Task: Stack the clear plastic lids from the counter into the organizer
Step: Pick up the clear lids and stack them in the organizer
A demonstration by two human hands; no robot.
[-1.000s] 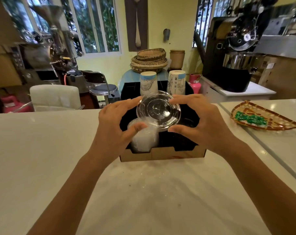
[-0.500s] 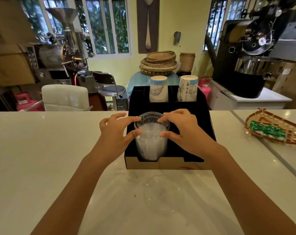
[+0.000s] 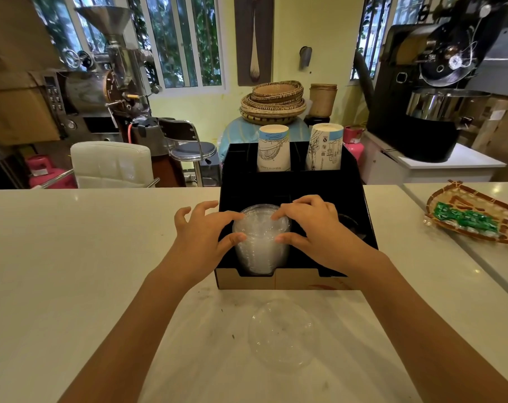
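Note:
A black cardboard organizer (image 3: 360, 216) stands on the white counter. Its front left slot holds a tall stack of clear plastic lids (image 3: 260, 251). My left hand (image 3: 201, 242) touches the stack's left side with thumb and forefinger. My right hand (image 3: 313, 231) pinches the stack's top from the right. Both hands rest on the top lid of the stack. One more clear lid (image 3: 281, 335) lies flat on the counter in front of the organizer, between my forearms.
Two stacks of paper cups (image 3: 273, 148) (image 3: 324, 146) stand upside down in the organizer's back slots. A woven tray with green packets (image 3: 473, 219) lies at the right. Behind the counter are a white chair (image 3: 111, 164), a stool and roasting machines.
The lid I held up in both hands a second ago has come down onto the stack. The camera tilted down, so the loose lid on the counter came into view.

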